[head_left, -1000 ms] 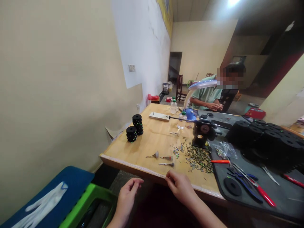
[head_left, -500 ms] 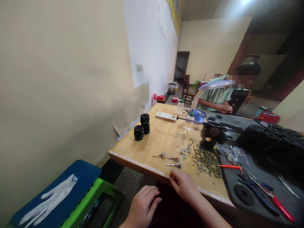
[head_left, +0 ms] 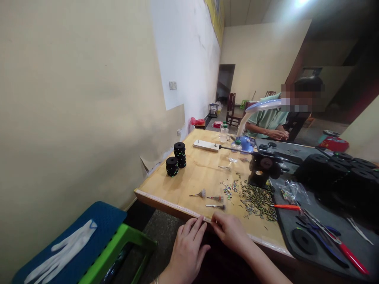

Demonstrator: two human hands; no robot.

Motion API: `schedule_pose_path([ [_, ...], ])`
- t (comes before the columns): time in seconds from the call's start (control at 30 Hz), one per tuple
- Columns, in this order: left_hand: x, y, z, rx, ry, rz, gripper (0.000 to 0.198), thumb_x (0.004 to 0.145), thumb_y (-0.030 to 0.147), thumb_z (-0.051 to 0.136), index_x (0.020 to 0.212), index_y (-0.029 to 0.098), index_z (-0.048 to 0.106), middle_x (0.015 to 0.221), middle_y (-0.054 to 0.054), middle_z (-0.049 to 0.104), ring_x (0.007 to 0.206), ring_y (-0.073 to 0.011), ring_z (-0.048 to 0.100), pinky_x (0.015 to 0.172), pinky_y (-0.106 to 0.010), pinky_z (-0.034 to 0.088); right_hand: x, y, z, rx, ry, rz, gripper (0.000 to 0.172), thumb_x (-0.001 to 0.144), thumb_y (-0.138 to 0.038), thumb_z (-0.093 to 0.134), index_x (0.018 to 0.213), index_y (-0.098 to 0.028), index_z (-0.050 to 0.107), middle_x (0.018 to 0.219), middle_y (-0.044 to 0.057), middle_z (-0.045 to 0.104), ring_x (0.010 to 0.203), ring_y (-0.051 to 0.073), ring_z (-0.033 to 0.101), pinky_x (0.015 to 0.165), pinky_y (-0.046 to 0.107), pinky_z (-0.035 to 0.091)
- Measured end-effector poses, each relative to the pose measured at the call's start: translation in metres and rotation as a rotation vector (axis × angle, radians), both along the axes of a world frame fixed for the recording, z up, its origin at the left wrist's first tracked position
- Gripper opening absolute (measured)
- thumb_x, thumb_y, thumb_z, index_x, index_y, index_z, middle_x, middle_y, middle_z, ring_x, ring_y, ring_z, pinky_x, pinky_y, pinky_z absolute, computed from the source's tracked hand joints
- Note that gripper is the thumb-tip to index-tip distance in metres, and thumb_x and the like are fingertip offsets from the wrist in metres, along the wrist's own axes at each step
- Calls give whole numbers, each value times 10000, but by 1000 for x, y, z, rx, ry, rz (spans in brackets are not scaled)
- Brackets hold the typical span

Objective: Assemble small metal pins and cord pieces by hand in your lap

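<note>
My right hand (head_left: pixel 229 230) rests at the front edge of the wooden table (head_left: pixel 204 177), its fingers curled in and pinched. Whatever they may hold is hidden. Beside it, my left hand (head_left: pixel 189 246) reaches up to the same edge with fingers stretched out, the tips at the white measuring strip (head_left: pixel 168 202) stuck along the edge. No object shows in the left hand. Just beyond the hands lie several small thin-handled, tufted pieces (head_left: pixel 215 198). To their right spreads a pile of small dark-and-gold pieces (head_left: pixel 259 199), with tiny coloured beads (head_left: pixel 228 188) next to it.
Black spools (head_left: pixel 179 154) stand at the table's left. A black clamp-like device (head_left: pixel 262 167) with a long rod stands mid-right. Red-handled pliers (head_left: pixel 346 250) lie on the grey mat (head_left: pixel 291 236). A green stool (head_left: pixel 127 236) is left, a glove (head_left: pixel 68 248) nearby. Across sits another person (head_left: pixel 268 122).
My left hand has moved up and right, from below the table edge to the measuring strip, and its fingers have straightened. The right hand stays at the edge.
</note>
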State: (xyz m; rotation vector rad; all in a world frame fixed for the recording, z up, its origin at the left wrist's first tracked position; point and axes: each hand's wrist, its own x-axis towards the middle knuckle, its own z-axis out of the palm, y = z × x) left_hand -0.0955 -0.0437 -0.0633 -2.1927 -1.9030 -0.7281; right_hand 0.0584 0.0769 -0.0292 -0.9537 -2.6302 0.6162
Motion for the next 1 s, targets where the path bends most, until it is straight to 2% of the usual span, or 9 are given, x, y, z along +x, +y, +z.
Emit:
schedule_pose_path([
  [1.0,5,-1,-7,-50,37,65,637,787,107,567,1397,158,390,1424,-63,489,1158,-261,475,909,-375,398,0,-1,2,-5,-32,-44,163,857,-214,484,774,-201,624,698,31,698,632,167,614,568,224,344],
])
